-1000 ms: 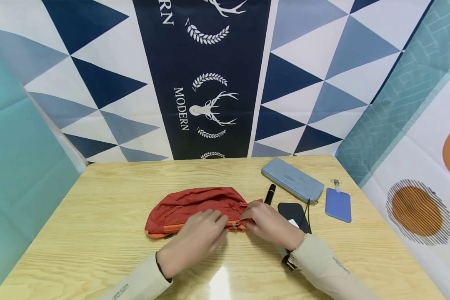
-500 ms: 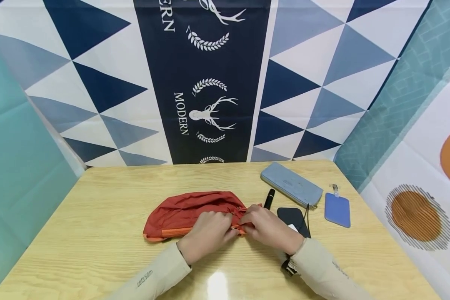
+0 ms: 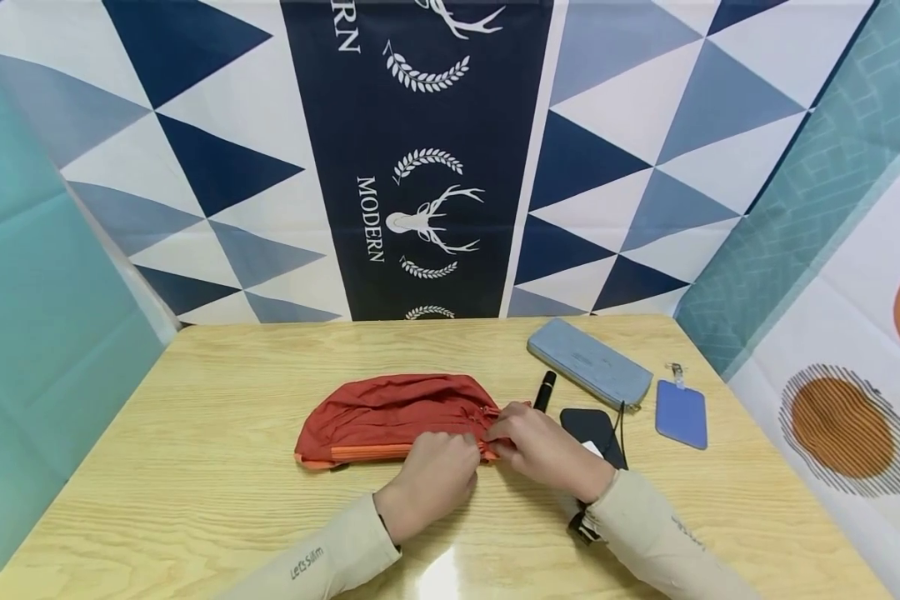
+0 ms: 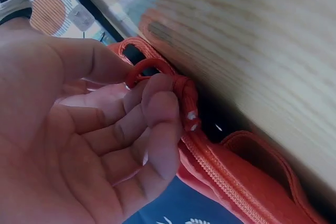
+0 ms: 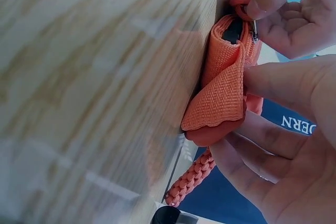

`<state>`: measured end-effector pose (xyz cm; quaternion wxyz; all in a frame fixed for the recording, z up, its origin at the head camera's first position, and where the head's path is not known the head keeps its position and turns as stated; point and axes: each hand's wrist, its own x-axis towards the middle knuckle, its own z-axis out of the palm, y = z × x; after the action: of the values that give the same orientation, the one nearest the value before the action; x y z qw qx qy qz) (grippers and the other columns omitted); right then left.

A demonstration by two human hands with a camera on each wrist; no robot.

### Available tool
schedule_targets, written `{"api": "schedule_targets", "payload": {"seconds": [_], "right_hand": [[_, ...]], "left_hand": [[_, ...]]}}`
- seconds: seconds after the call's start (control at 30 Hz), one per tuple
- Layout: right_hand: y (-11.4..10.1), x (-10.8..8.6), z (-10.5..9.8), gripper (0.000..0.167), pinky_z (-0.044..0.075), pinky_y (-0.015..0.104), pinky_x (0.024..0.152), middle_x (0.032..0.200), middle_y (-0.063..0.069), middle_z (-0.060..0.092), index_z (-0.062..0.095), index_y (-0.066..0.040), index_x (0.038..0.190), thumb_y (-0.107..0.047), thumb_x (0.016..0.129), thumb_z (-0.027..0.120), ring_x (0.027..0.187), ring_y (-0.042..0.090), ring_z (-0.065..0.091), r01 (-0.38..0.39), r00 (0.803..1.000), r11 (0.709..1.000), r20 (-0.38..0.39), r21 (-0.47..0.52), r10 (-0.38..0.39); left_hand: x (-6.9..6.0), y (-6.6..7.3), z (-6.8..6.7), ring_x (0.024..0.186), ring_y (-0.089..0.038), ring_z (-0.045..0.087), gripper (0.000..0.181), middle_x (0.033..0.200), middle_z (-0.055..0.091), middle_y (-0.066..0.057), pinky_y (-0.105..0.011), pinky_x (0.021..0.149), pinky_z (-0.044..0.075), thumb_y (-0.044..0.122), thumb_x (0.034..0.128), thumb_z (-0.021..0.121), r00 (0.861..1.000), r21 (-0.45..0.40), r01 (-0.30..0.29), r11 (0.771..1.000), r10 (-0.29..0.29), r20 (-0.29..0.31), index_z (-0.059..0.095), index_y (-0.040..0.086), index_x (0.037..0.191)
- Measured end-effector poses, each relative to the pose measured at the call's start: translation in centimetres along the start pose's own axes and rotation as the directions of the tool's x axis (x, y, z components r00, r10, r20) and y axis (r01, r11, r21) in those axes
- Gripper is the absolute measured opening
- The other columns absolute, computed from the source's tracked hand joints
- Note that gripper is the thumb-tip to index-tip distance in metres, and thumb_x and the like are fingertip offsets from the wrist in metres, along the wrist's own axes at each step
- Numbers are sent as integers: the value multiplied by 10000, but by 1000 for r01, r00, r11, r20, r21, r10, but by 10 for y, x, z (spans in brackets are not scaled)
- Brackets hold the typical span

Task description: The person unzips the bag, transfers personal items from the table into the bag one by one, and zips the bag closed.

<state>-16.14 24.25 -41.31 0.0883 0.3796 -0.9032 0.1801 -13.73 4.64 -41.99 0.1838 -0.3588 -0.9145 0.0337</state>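
The pouch (image 3: 390,417) lies on the table (image 3: 195,508) near its middle, its long axis running from nine to three o'clock, with twelve away from the person. Its rounded end points to nine o'clock, its tab end to three, and the orange zip (image 3: 371,452) runs along the six o'clock edge. No lettering can be read on the red cloth. The wall cloth (image 3: 495,150) at twelve o'clock reads "MODERN" beside a white deer head, the word turned sideways. The left sleeve (image 3: 330,554) carries what looks like "Let's Slim"; the print on the right sleeve (image 3: 660,533) is too blurred to read. At the pouch's five o'clock, the left hand (image 3: 433,473) pinches a red cord loop (image 4: 157,63) between thumb and curled forefinger. At three o'clock, the right hand (image 3: 540,443) pinches the woven tab (image 5: 219,98) between thumb and fingers, a braided strap (image 5: 193,177) hanging just beside. From the tab end, the pen (image 3: 544,390) and, farther out, the wallet (image 3: 589,361) lie at two o'clock; the black case (image 3: 587,423) and then the blue badge (image 3: 681,414) lie toward three.
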Motion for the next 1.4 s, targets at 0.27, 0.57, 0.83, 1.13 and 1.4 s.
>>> {"api": "schedule_targets", "payload": {"seconds": [0.27,0.57,0.83,1.13,1.4], "right_hand": [[-1,-3,5,184,479,253,658,821,-82,623,757,-167,873,7,859,699,789,72,547,-22,1000,1000,8,7,22],[-3,-4,0,246,427,237,623,766,-120,557,708,-195,799,42,857,672,735,67,491,-17,999,1000,36,-18,18],[-3,-5,-8,249,413,235,605,767,-118,548,700,-209,785,31,852,690,716,71,475,-29,998,998,53,-50,31],[-3,-1,-6,264,397,233,603,737,-113,526,694,-200,773,46,863,666,691,73,454,3,998,1000,56,-22,-1],[-4,-2,-7,232,396,243,613,743,-117,544,703,-195,782,19,872,696,689,75,450,9,998,1000,58,-14,-8]], "left_hand": [[-2,-3,-2,434,-42,365,298,558,408,75,-228,361,317,126,841,706,999,5,-26,1000,26,24,511,190,626],[-1,-22,-13,475,-45,326,336,555,411,66,-241,387,310,107,882,680,989,-164,-59,985,80,125,490,184,616],[1,-34,-26,485,-56,366,348,554,429,55,-247,434,346,111,853,705,989,-256,-63,965,95,116,475,172,599],[-10,-47,-31,527,-55,250,412,566,271,91,-222,463,254,108,852,727,977,-367,10,930,69,201,421,179,585],[-23,-57,-30,537,-59,216,442,590,205,97,-232,463,220,80,848,710,975,-388,44,921,44,217,376,201,584]]}}
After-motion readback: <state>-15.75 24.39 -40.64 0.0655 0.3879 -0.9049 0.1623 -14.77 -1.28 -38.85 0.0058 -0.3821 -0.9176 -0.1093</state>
